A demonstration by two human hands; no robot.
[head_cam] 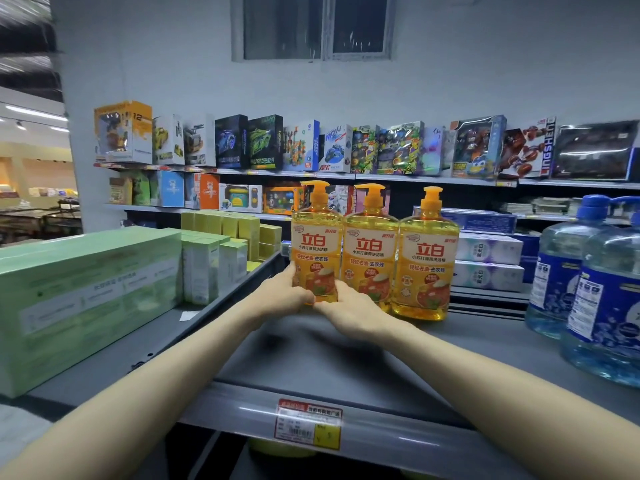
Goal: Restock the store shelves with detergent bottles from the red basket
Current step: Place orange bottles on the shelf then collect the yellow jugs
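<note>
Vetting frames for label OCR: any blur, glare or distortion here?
Head view: the label on the yellow bottle gripped by the left hand and right hand reads sharp; the green box at left is soft; the ceiling top-left is streaked; glare streaks cross the dark toy box; the shelf rail bows, wide-angle.

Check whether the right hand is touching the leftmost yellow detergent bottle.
Touching. The head view shows the right hand gripping the base of the leftmost yellow detergent bottle, no gap visible.
</note>
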